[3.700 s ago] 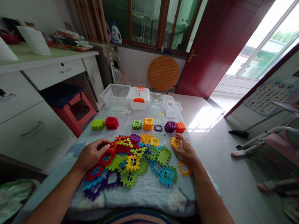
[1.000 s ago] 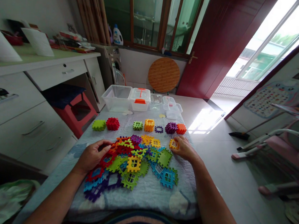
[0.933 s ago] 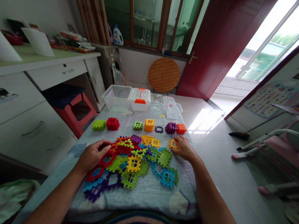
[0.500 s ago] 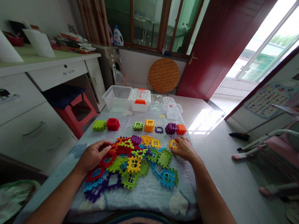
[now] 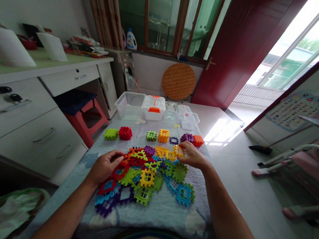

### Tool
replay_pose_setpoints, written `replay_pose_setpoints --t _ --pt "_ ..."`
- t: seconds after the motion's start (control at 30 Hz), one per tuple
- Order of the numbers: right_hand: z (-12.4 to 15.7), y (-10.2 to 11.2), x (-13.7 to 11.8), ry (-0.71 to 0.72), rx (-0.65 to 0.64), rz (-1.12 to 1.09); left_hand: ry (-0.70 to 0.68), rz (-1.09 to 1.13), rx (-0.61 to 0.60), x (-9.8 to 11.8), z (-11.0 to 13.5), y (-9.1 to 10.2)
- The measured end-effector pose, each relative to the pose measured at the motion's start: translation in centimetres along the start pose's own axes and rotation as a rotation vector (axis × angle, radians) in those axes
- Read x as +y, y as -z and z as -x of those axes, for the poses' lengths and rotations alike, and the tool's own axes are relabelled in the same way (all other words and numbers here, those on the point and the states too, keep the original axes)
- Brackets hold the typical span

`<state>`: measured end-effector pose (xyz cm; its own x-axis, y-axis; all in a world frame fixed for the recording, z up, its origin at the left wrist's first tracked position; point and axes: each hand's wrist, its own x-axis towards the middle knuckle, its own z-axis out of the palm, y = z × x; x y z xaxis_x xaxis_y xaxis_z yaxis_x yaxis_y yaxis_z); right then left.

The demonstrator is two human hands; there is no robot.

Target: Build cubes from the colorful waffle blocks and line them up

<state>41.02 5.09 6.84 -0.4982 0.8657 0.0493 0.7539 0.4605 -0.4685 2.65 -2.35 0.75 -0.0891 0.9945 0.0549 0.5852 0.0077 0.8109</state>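
Here, the right hand (image 5: 193, 158) sits at the upper right of a heap of interlocking plastic waffle blocks (image 5: 146, 179), its thumb and fingers drawn together on a yellow square waffle block (image 5: 178, 150). This piece lies at about 10 o'clock from the middle of the hand and at the heap's 2 o'clock margin. It appears gripped by its edge, and its squarish outline shows no clear long axis. The right hand is plainly the nearer of the two to it. The left hand (image 5: 103, 168) rests at the heap's 9 o'clock margin, its fingers spread and curved, holding nothing, with the fingertips just beside red and orange pieces (image 5: 128, 160). Beyond the heap, at 12 o'clock, runs a row of assembled block shapes, from a green cube (image 5: 111, 134) and a red cube (image 5: 125, 133) at the left to an orange cube (image 5: 198, 140) at the right. A pale quilted cover (image 5: 157, 221) lies beneath them all, and a clear plastic storage box (image 5: 129, 106) stands at its far end.
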Motion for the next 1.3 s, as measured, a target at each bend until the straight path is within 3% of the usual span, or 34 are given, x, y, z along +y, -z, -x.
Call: replay_pose_setpoints --t 0.1,0.23,0.63,0.93,1.3 --pt "-1.3 -1.0 -0.9 0.068 -0.083 0.013 0.008 0.01 -0.01 0.3 0.1 0.0" --pt "-2.3 -1.9 -1.3 0.055 -0.126 0.06 0.009 0.015 -0.01 0.6 0.2 0.0" --pt "-3.3 -2.3 -0.9 0.093 -0.232 0.114 0.002 0.035 -0.02 0.8 0.3 0.0" --pt "-2.2 -1.1 -0.7 0.009 -0.083 0.176 0.002 0.032 -0.018 1.2 0.3 0.1" --pt "-2.6 -3.2 -0.5 -0.052 -0.032 0.254 0.004 0.045 -0.015 1.0 0.4 0.1"
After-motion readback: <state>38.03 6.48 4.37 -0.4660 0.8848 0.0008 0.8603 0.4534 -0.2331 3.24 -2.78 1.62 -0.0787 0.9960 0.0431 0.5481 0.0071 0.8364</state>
